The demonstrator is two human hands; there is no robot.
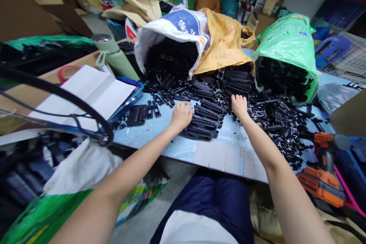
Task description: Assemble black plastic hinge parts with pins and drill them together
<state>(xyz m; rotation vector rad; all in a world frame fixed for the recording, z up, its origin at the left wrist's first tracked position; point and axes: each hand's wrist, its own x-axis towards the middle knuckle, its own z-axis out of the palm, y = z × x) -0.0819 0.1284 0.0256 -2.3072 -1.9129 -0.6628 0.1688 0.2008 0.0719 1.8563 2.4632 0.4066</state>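
On the blue tabletop lies a neat row of long black plastic parts, side by side. My left hand is at the left end of this row, its fingers curled and close together; what they hold, if anything, is too small to make out. Farther right, my right hand reaches to the edge of the loose heap, with fingers bent down over black pieces and small silvery screws or pins. Its fingertips are partly hidden, and I cannot make out what is in them. Longer black parts are piled just beyond it.
A white sack, a yellow bag and a green bag lie along the back, the white and green ones spilling black parts. An orange cordless drill is at right. At left are a green flask, paper and a black cable.
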